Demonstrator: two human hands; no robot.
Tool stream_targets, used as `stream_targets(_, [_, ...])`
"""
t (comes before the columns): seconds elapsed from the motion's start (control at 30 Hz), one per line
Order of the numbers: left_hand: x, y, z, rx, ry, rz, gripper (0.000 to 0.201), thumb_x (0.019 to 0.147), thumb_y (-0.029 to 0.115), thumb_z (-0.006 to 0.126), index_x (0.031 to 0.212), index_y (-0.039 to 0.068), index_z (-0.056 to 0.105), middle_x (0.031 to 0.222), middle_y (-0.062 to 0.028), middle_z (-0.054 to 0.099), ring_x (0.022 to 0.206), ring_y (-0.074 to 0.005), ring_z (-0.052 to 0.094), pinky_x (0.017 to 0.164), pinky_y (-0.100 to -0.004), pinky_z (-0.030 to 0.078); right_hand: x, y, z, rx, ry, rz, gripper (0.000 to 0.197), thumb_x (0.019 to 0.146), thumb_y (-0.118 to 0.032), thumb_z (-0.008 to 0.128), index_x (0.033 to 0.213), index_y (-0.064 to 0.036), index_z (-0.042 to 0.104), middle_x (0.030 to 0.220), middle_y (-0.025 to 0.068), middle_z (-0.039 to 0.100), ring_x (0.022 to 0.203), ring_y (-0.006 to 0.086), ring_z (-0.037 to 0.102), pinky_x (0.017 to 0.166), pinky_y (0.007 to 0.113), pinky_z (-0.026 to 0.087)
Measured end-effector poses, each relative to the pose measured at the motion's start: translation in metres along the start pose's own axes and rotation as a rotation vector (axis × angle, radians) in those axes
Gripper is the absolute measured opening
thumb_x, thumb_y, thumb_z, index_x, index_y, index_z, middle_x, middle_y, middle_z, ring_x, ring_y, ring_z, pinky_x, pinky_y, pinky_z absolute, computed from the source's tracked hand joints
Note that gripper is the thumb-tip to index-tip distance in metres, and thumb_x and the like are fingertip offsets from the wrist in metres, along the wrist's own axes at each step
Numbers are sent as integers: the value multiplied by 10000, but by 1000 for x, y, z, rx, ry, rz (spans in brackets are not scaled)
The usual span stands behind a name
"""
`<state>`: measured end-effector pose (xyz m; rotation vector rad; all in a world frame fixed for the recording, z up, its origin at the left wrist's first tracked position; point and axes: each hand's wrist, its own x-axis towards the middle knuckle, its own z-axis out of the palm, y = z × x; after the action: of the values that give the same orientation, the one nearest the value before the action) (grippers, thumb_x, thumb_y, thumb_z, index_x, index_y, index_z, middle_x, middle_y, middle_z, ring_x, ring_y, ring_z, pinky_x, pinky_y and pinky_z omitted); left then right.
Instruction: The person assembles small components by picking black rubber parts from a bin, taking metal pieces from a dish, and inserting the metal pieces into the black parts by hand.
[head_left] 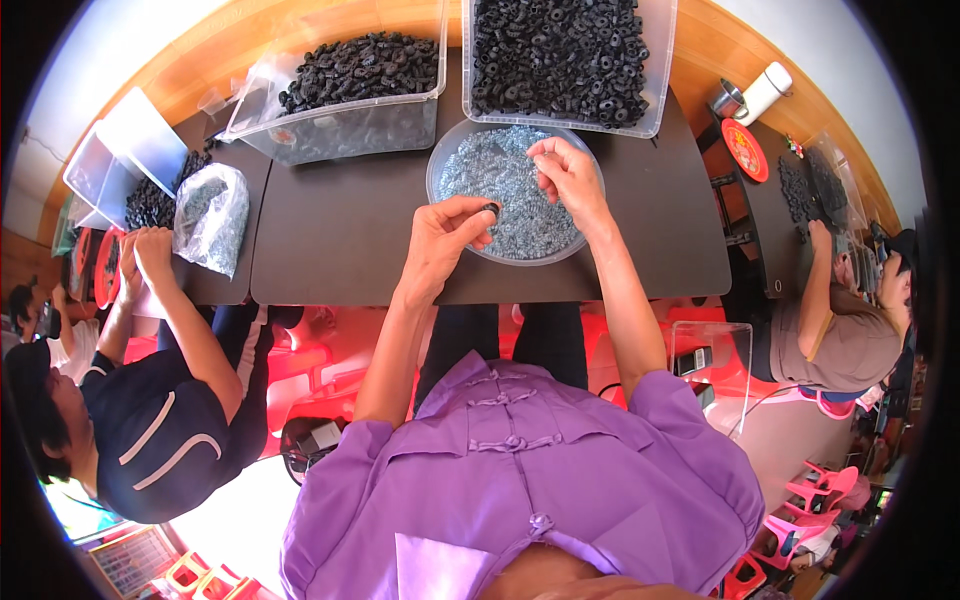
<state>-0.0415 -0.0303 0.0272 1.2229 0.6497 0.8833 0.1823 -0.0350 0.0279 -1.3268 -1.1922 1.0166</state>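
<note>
Left hand (440, 235): pinching a small black part (491, 209) between thumb and forefinger, with the remaining fingers curled beneath.
Black part: caught at the left fingertips, over the near left side of the bowl; singled out and in hand, but too small here to tell of anything fitted to it.
Right hand (567, 180): raised over the bowl, beyond and to the right of the pinched part; drawn close at the fingertips, cannot tell whether quite pressed together or closed on a tiny piece.
Bowl (434, 180): below both grips, round and see-through, spread widely with small clear pieces (515, 228); by the look of it, far from used up.
Left bin (370, 135): beyond the left grip and off to its left, heaped with black pieces (365, 75); cannot tell finished from unfinished.
Right bin (658, 95): beyond the right grip, past the far side of the bowl, filled with black ring-shaped pieces (560, 55); judged plenty left to handle.
Plastic bag (212, 215): well to the left of the left grip, holding small pale pieces, near a co-worker (170, 420).
Both hands: apart from each other; judged midway through a single piece, with much of the stock left.
</note>
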Motion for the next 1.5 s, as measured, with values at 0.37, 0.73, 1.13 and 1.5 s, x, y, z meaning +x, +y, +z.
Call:
stream_targets(0.37, [1,-5,1,-5,20,17,165,857,69,654,997,-8,695,774,-26,658,660,-68,589,615,-203,484,-9,-6,12,-134,32,-253,64,833,-17,635,891,11,637,796,42,620,674,88,581,581,238,508])
stream_targets(0.73, [1,-10,1,-45,32,22,168,837,44,674,988,-29,684,753,-36,662,670,-74,608,637,-208,490,-37,-37,33,-56,-83,-170,57,817,-28,660,850,16,645,767,32,649,656,83,606,593,228,503])
stream_targets(1.13, [1,-12,4,166,54,78,154,849,22,651,989,-37,678,751,-42,661,683,-87,624,638,-214,493,-47,-51,43,-361,-78,-202,64,781,25,664,832,2,635,797,40,646,730,96,622,621,240,516])
stream_targets(1.5, [-3,-10,-7,-63,80,40,165,853,20,652,1008,-35,674,786,-53,676,676,-91,628,641,-216,512,3,-37,23,-485,97,-436,95,769,-80,692,846,-25,689,753,89,638,666,185,627,633,290,493])
